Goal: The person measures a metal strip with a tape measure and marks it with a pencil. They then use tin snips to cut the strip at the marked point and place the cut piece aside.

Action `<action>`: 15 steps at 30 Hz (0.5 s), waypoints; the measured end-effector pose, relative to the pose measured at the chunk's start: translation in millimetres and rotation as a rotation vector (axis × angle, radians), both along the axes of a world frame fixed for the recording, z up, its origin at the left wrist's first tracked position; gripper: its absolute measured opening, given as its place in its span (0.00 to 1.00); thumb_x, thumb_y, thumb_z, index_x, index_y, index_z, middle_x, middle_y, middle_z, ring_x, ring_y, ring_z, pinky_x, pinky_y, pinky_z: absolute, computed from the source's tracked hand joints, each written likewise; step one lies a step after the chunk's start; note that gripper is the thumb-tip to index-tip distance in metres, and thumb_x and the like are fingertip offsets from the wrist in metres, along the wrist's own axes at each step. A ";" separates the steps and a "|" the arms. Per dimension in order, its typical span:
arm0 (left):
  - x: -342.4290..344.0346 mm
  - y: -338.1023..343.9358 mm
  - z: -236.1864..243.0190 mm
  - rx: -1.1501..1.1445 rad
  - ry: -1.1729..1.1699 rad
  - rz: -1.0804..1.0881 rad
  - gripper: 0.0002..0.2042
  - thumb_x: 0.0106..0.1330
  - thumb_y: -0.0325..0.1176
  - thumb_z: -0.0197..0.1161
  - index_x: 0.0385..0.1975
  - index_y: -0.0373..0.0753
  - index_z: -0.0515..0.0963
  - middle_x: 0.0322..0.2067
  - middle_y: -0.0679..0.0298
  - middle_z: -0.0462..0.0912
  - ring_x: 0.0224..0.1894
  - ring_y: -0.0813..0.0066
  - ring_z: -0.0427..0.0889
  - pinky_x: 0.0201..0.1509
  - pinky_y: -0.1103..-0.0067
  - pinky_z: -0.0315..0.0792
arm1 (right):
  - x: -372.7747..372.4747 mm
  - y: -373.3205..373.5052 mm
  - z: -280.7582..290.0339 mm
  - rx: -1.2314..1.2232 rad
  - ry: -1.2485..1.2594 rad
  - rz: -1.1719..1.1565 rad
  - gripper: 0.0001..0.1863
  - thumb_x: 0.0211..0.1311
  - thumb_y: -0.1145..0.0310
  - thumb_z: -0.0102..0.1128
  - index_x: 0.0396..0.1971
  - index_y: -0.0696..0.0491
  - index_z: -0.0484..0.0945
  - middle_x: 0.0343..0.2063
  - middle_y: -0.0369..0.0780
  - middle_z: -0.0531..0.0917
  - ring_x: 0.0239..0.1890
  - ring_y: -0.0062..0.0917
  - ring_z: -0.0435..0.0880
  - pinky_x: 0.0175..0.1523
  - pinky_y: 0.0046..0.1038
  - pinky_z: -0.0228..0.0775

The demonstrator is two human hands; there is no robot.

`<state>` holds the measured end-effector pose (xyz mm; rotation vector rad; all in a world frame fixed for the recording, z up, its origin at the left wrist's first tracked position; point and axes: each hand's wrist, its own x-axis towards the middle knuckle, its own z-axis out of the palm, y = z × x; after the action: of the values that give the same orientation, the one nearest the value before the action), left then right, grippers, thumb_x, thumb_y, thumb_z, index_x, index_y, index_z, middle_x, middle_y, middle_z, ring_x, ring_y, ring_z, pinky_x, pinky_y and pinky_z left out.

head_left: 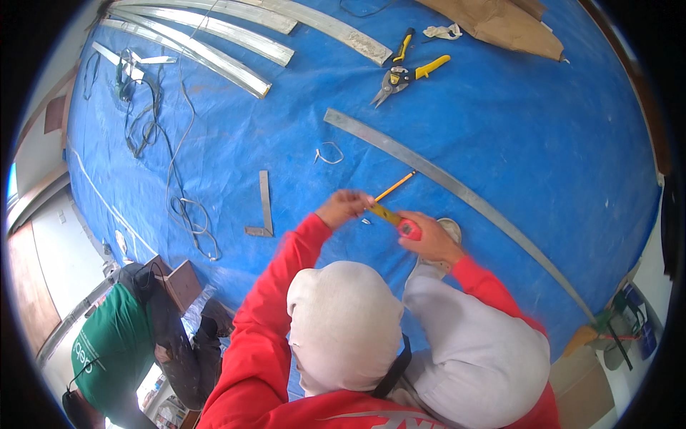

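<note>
My right hand (432,239) is closed around a red tape measure (409,229). A short length of its yellow blade (386,214) runs out to my left hand (345,207), whose fingers pinch the end. A yellow-orange pencil (396,185) slants away just beyond the blade, its near end by my left fingertips; whether it touches them I cannot tell. Past the pencil, a long flat grey metal strip (457,187) lies diagonally on the blue sheet (543,143). A metal try square (266,204) rests to the left of my left hand.
Yellow-handled snips (400,77) and several long metal profiles (214,53) lie at the far side, with brown paper (493,25) at the far right. A tangled dark cable (146,129) spreads on the left. A person in green (114,350) bends at lower left.
</note>
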<state>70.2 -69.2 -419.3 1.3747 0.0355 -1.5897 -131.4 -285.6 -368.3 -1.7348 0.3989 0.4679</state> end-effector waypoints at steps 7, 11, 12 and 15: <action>104.4 28.2 -5.6 -0.210 0.010 -0.139 0.07 0.71 0.31 0.67 0.45 0.43 0.77 0.36 0.73 0.78 0.36 0.85 0.75 0.40 0.86 0.71 | -57.0 -65.4 9.9 -0.046 0.116 -0.054 0.35 0.48 0.70 0.70 0.61 0.58 0.76 0.55 0.50 0.82 0.56 0.40 0.83 0.62 0.35 0.73; 145.3 26.0 -11.4 -0.119 -0.040 0.058 0.08 0.71 0.31 0.66 0.47 0.42 0.77 0.37 0.72 0.78 0.37 0.84 0.76 0.39 0.85 0.70 | -80.1 -79.1 14.4 -0.122 0.217 -0.080 0.34 0.48 0.69 0.71 0.59 0.61 0.77 0.52 0.50 0.84 0.54 0.41 0.84 0.62 0.35 0.74; 154.6 24.5 -11.5 -0.114 -0.069 0.042 0.09 0.71 0.31 0.66 0.48 0.42 0.77 0.37 0.72 0.79 0.38 0.84 0.77 0.39 0.85 0.71 | -82.9 -79.9 14.4 -0.129 0.233 -0.098 0.34 0.48 0.69 0.71 0.59 0.62 0.77 0.52 0.51 0.84 0.54 0.42 0.84 0.62 0.36 0.74; 155.4 13.7 -14.5 0.017 -0.201 0.143 0.11 0.72 0.32 0.66 0.51 0.41 0.77 0.40 0.69 0.81 0.40 0.83 0.78 0.39 0.84 0.70 | -82.8 -75.8 9.6 -0.231 0.238 -0.175 0.33 0.49 0.68 0.70 0.58 0.63 0.77 0.52 0.52 0.84 0.54 0.44 0.84 0.61 0.36 0.74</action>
<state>225.6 -55.5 -433.8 1.5052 0.0261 -1.3303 -214.2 -361.4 -358.7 -1.8509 0.7947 0.5193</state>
